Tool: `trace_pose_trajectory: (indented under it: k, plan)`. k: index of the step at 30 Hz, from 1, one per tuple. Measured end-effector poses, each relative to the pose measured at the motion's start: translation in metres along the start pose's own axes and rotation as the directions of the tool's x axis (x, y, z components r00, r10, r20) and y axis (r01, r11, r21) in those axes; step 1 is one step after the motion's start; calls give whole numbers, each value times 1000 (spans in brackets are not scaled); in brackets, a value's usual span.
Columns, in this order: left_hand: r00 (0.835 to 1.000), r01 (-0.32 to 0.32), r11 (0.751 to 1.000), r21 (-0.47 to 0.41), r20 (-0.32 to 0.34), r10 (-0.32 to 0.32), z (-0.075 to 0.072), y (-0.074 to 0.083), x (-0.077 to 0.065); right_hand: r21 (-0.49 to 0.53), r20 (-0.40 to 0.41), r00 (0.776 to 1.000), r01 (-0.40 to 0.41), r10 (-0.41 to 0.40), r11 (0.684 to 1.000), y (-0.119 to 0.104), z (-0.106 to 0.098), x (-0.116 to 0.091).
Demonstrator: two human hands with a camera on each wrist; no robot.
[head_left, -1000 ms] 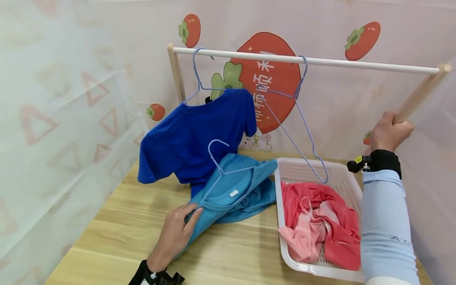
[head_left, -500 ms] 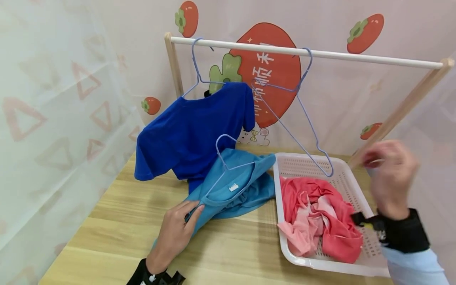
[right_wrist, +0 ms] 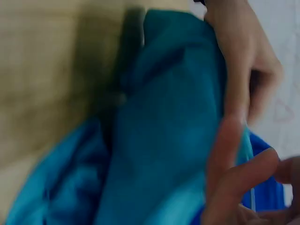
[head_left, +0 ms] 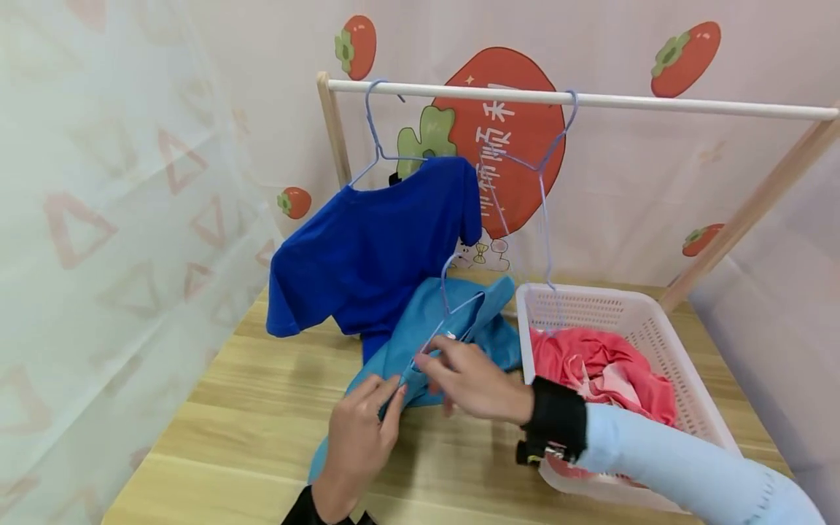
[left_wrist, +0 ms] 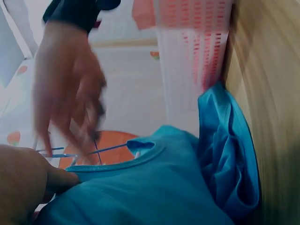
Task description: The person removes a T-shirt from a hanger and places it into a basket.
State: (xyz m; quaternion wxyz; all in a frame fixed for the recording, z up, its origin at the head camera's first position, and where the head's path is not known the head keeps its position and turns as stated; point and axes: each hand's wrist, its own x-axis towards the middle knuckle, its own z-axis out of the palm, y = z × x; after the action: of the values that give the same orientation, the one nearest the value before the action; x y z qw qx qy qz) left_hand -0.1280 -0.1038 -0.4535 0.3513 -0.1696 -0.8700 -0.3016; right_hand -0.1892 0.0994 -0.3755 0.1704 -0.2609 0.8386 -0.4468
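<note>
A teal T-shirt lies bunched on the table, a light-blue wire hanger partly inside its neck with the hook sticking up. Thumb and fingers of my left hand pinch the shirt's near shoulder together with the hanger's end. My right hand hovers at the neckline by the hanger's near arm; its fingers look loosely bent and blurred in the left wrist view, apparently gripping nothing. Teal cloth fills much of the right wrist view. Behind it, a dark-blue T-shirt hangs on another hanger.
A white rod on wooden legs spans the back. An empty hanger dangles from it, its lower part over a white perforated basket. Red and pink clothes lie in the basket, partly behind my right sleeve.
My right hand has let go of the rack's right leg and come left across the basket to the teal T-shirt. My left hand keeps its pinch, with the shirt shifted slightly right.
</note>
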Motion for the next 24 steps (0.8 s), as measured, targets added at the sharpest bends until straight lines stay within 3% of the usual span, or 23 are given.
trace_pose_trajectory:
  k: [3, 6, 9, 14, 17, 22, 24]
  plan:
    - [1000, -13, 999, 34, 16, 13, 7, 7, -5, 68, -39, 999, 24, -22, 997, 5, 17, 12]
    - [999, -47, 996, 69, 24, 45, 14, 11, -10, 80, -110, 994, 31, -22, 996, 11, 22, 18]
    - [996, -79, 992, 98, 49, 75, 16, 14, -15, 74, -164, 986, 16, -4, 997, 13, 16, 22]
    - [978, -195, 968, 155, 99, 181, 8, 13, -20, 48, -222, 975, -15, 26, 999, 15, -2, 28]
    - [958, -267, 956, 124, 143, 249, 3, 11, -20, 26, -246, 968, -48, 53, 999, 21, -17, 34]
    - [885, -370, 929, -8, 302, 355, -2, 4, -23, 67, -263, 958, -101, 115, 993, 31, -45, 40]
    - [872, -364, 931, -23, 341, 350, -1, 0, -23, 71, -240, 961, -125, 138, 990, 32, -52, 37]
